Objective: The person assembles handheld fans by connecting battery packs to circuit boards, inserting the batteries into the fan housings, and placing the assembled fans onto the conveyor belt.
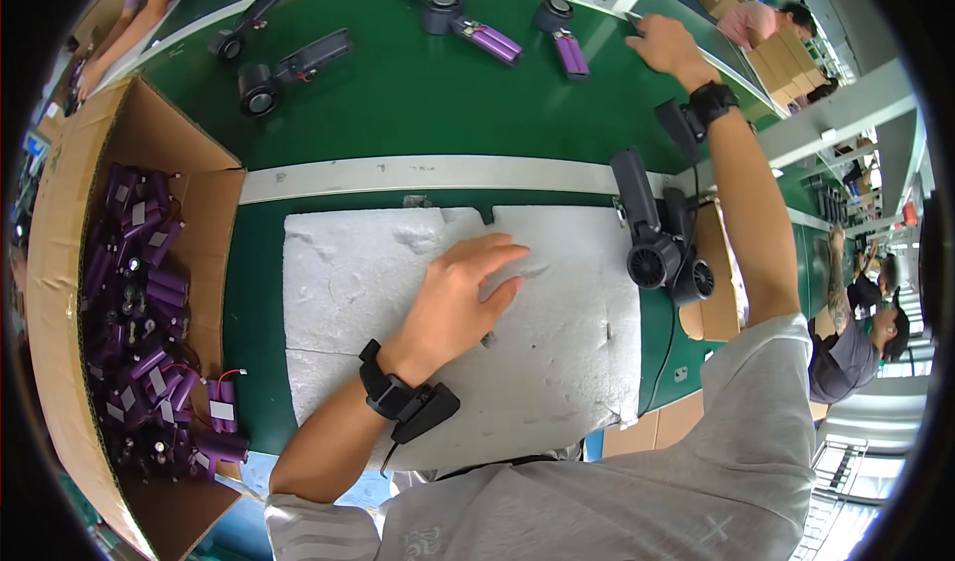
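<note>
My left hand (pixel 453 297) hovers over or rests on a white foam board (pixel 567 362); its fingers are loosely stretched and nothing is in them. My right hand (pixel 671 49) reaches to the far right of the green surface, fingers apart, with nothing visible in it. Nearest to it lies a black fan-like unit with a purple battery pack (pixel 569 54). Left of that is another such unit (pixel 487 41), beside a third. Two black handheld fan bodies (pixel 652 261) stand at the board's right edge, below my right forearm.
At the left stands an open cardboard box (pixel 189 148) full of purple battery packs (pixel 149 292). Two black units (pixel 261 89) lie at the far left. A white rail (pixel 428 175) crosses behind the board. A small carton (pixel 708 238) sits at right. Other people work nearby.
</note>
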Demonstrator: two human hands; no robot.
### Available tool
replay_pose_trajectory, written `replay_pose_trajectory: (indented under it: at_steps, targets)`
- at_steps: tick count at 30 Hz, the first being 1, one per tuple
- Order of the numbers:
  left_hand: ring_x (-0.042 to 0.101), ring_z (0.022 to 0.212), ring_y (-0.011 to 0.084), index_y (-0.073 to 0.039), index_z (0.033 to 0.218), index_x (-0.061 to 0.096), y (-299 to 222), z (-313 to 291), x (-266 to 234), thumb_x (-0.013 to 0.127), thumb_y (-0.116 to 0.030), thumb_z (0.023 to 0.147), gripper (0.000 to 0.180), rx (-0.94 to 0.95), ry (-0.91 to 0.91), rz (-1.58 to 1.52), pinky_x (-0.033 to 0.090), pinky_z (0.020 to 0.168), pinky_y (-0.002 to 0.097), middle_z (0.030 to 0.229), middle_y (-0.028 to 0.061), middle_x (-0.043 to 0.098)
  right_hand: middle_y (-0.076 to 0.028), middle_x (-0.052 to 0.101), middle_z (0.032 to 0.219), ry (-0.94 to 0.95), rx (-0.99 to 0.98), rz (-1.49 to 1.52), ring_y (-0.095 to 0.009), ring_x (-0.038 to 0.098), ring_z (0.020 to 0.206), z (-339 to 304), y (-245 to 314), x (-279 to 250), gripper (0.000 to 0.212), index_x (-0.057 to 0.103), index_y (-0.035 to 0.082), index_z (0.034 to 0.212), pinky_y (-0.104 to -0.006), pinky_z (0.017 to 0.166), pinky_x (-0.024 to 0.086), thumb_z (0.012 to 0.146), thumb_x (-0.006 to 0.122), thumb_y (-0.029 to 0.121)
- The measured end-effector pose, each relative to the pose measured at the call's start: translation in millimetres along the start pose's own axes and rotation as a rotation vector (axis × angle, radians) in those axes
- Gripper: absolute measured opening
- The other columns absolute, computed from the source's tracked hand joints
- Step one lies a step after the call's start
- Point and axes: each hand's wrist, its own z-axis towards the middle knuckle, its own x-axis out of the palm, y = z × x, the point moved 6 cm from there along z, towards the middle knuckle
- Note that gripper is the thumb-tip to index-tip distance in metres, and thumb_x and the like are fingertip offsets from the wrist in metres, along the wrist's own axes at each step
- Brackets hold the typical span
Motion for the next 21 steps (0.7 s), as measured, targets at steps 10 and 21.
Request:
replay_pose_trajectory:
  at_steps: [10, 21]
  targets:
    - [0.067, 0.085, 0.0272, -0.006, 0.1, 0.07, 3.8, -0.3, 0.3, 0.068, 0.001, 0.081, 0.021, 0.023, -0.056, -0.09, 0.056, 0.069, 0.0339, 0.108, 0.012, 0.066, -0.025, 0.058, 0.126, 0.08, 0.174, 0.037, -0.043, 0.055, 0.117, 69.6, -187.1, 144.9, 0.082, 0.047, -0.006, 0.131, -0.0478, 0.099, 0.043, 0.078, 0.066, 0.053]
    - [0.066, 0.08, 0.0261, -0.004, 0.097, 0.069, 7.0, 8.0, 0.8, 0.068, 0.002, 0.081, 0.018, 0.041, -0.054, -0.079, 0.056, 0.066, 0.0329, 0.103, 0.0118, 0.066, -0.023, 0.067, 0.102, 0.008, 0.415, -0.071, -0.037, 0.068, 0.086, 95.6, -182.0, 139.9, 0.055, 0.058, -0.007, 0.11, -0.0494, 0.075, 0.053, 0.083, 0.06, 0.041]
